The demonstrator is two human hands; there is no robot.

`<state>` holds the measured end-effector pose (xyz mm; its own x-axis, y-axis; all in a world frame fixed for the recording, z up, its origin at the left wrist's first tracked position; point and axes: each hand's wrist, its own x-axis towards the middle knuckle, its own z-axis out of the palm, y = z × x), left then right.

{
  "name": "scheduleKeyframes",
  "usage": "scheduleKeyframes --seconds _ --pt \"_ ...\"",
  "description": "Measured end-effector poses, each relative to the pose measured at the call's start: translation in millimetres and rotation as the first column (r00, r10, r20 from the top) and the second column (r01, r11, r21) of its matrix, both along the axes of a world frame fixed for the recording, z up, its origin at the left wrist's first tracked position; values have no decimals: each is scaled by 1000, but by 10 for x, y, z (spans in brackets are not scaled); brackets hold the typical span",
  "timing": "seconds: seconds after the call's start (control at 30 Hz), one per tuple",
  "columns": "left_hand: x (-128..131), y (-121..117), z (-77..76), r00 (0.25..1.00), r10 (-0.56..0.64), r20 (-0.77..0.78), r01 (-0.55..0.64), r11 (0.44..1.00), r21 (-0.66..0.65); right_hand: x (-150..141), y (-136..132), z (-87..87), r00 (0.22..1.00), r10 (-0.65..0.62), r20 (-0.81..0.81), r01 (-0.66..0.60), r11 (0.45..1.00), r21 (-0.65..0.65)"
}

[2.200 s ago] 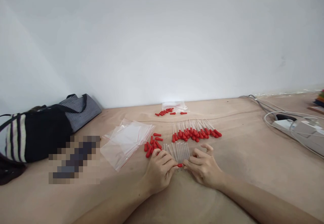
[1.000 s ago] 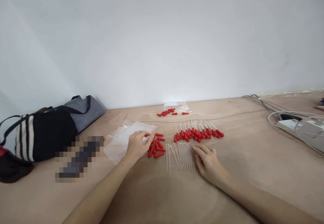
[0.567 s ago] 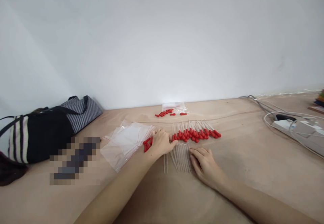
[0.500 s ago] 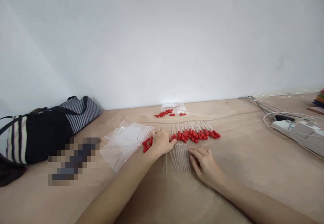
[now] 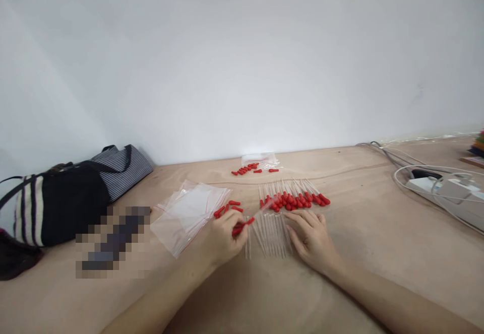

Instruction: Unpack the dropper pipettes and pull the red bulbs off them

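My left hand [image 5: 221, 238] is closed in a pinch on a red rubber bulb [image 5: 243, 224], just left of a row of bare clear glass tubes [image 5: 268, 233] lying on the wooden table [image 5: 378, 243]. My right hand [image 5: 310, 238] lies flat and open, its fingertips at the right edge of those tubes. Behind the tubes lies a row of droppers with red bulbs fitted [image 5: 293, 200]. A few loose red bulbs [image 5: 229, 207] lie just beyond my left hand.
A stack of clear zip bags [image 5: 189, 210] lies left of my left hand. Farther back, a small bag with red bulbs [image 5: 257, 165] lies near the wall. A striped cloth bag [image 5: 75, 193] sits at the left; cables and a white power strip [image 5: 438, 185] sit at the right.
My left hand left the bulb it held against my right hand, reached out to the loose red bulbs, and has drawn back toward me pinching one. My right hand stayed at the bare tubes.
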<state>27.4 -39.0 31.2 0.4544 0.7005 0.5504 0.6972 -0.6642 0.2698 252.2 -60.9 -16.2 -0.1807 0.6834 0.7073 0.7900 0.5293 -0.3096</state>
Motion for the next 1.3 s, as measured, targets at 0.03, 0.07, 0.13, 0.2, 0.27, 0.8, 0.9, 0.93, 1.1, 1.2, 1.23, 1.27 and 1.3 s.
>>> scheduleKeyframes --seconds 0.03,0.07,0.13,0.2,0.27,0.8,0.9,0.93,1.1,1.2,1.23,1.27,1.3 --pt "-9 -83 -46 998 -61 22 60 997 39 1 -8 13 1000 -7 -2 7 998 68" --pt "-8 -155 -96 995 -95 40 92 993 76 -1 -19 27 1000 -11 3 10 990 139" --pt "18 -257 -191 988 -136 72 125 983 134 -11 -45 50 999 -1 40 -9 967 255" --pt "54 -311 -256 982 -165 89 149 975 165 -27 -64 58 992 33 120 -70 945 318" --pt "83 -336 -283 978 -192 83 175 969 175 -43 -66 46 973 83 213 -151 932 328" --pt "138 -269 -388 975 -219 -36 222 957 189 -113 -51 -6 944 182 276 -263 919 293" --pt "128 -287 -380 975 -217 -45 222 960 170 -109 -59 16 944 205 258 -274 923 271" --pt "126 -292 -376 975 -218 -44 223 960 168 -110 -60 21 944 213 251 -278 924 263" --pt "133 -308 -373 977 -211 -41 215 962 171 -136 -65 42 945 246 215 -295 925 239" --pt "123 -316 -372 977 -206 -47 211 962 171 -125 -70 53 943 258 210 -304 924 231" --pt "108 -317 -368 978 -204 -44 208 963 174 -105 -71 56 943 259 209 -304 925 228" --pt "86 -317 -362 979 -199 -33 202 963 179 -75 -70 58 945 255 203 -298 928 223" --pt "58 -315 -354 982 -191 -13 190 964 185 -39 -68 59 950 242 195 -282 936 212"
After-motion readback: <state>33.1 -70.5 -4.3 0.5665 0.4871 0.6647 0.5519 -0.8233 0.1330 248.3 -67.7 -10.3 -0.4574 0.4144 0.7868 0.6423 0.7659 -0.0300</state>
